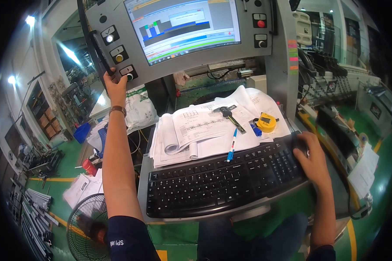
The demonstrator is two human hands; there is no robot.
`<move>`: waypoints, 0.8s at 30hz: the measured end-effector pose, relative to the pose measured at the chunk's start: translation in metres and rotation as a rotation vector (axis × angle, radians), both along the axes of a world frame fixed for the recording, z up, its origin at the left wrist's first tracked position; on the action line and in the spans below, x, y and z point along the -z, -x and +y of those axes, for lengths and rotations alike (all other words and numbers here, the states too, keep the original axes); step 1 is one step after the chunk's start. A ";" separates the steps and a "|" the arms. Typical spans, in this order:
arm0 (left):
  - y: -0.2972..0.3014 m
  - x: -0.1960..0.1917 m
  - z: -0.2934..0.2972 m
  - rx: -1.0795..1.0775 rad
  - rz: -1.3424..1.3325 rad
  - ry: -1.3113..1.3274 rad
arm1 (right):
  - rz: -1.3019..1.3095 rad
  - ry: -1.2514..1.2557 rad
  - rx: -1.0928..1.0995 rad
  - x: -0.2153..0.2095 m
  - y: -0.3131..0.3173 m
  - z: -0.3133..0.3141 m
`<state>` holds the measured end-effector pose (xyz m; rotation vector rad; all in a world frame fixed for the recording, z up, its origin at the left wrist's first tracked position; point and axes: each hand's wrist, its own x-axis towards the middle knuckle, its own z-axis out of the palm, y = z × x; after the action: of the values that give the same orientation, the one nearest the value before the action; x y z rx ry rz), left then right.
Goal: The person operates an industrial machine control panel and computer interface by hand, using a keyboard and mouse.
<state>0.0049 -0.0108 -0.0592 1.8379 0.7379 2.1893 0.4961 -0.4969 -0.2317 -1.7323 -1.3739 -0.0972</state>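
Observation:
My left hand (116,87) is at the lower left corner of a grey control panel (196,58). Its fingers curl round the panel's side edge, and its thumb is at a green push button (130,77). On the panel, a lit screen (183,32) displays a coloured bar diagram with a small window over it. Beside the right end of a black keyboard (222,182), my right hand (311,158) curves over a dark thing that looks like a computer mouse, mostly hidden beneath it.
Behind the keyboard lie stacked paper drawings (191,130), bearing a caliper (231,118), a yellow tape measure (266,122) and a blue-white pen (232,145). A fan (89,228) stands low at left, near metal bars (37,222) on the green floor. Papers (363,169) hang at right.

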 end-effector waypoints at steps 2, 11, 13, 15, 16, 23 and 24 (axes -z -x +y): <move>0.000 0.000 -0.001 0.052 -0.001 -0.002 | 0.014 -0.002 -0.001 0.000 0.000 -0.001; 0.000 -0.001 0.001 0.002 0.001 0.008 | -0.019 -0.007 0.007 0.000 -0.001 0.002; 0.002 -0.003 0.000 0.004 0.010 0.008 | 0.034 -0.003 0.013 -0.002 0.002 0.001; 0.002 -0.001 -0.001 -0.002 0.007 0.019 | 0.034 -0.005 0.009 -0.002 0.002 0.001; 0.001 -0.001 -0.002 -0.006 0.003 0.029 | 0.034 -0.009 0.007 -0.002 0.002 0.001; 0.001 -0.003 -0.005 -0.022 -0.002 0.012 | -0.018 -0.030 0.001 0.000 0.000 -0.001; 0.001 -0.003 -0.005 0.000 -0.002 0.016 | -0.007 -0.032 -0.005 0.000 0.000 -0.001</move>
<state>0.0038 -0.0158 -0.0566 1.8280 0.7532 2.1784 0.4962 -0.4983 -0.2313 -1.7040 -1.3747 -0.1223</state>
